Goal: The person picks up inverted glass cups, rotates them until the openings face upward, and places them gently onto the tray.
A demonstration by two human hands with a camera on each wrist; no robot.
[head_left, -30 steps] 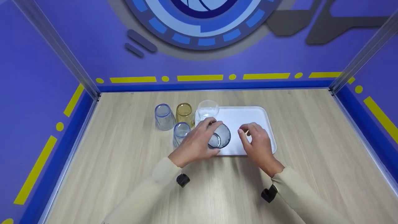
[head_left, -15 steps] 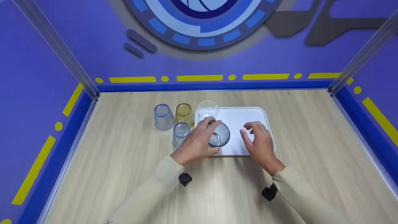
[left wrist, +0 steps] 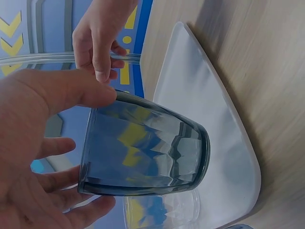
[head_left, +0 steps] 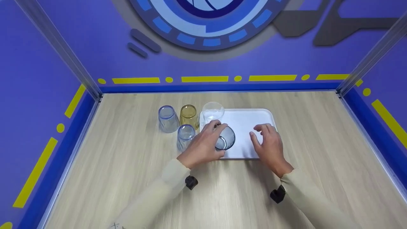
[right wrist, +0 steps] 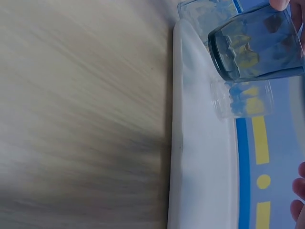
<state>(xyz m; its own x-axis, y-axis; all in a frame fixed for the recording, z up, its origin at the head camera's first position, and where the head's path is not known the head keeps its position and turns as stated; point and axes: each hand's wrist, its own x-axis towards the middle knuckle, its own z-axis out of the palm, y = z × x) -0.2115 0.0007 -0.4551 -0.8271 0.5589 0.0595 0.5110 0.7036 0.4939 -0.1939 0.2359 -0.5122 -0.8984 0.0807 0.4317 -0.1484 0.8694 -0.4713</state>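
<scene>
My left hand (head_left: 203, 143) grips a smoky grey-blue drinking glass (head_left: 229, 137) near its rim, thumb on one side and fingers on the other. In the left wrist view the glass (left wrist: 143, 148) has its thick base toward the white tray (left wrist: 228, 143). It is mouth up, a little tilted, over the tray's left front part. Farther back, a clear glass (head_left: 213, 109) stands mouth up on the tray's left end. Over the tray's right side hovers my right hand (head_left: 269, 146), its fingers loosely bent and holding nothing.
Left of the tray, an amber glass (head_left: 189, 117) and two pale blue glasses, one behind (head_left: 168, 119) and one nearer (head_left: 185, 135), stand upside down on the wooden table (head_left: 127, 152). Blue panels (head_left: 79, 38) wall the table at the back and sides.
The right hand has drifted to the right, its thumb and fingers spreading a little. The left hand and its glass have stayed nearly in place.
</scene>
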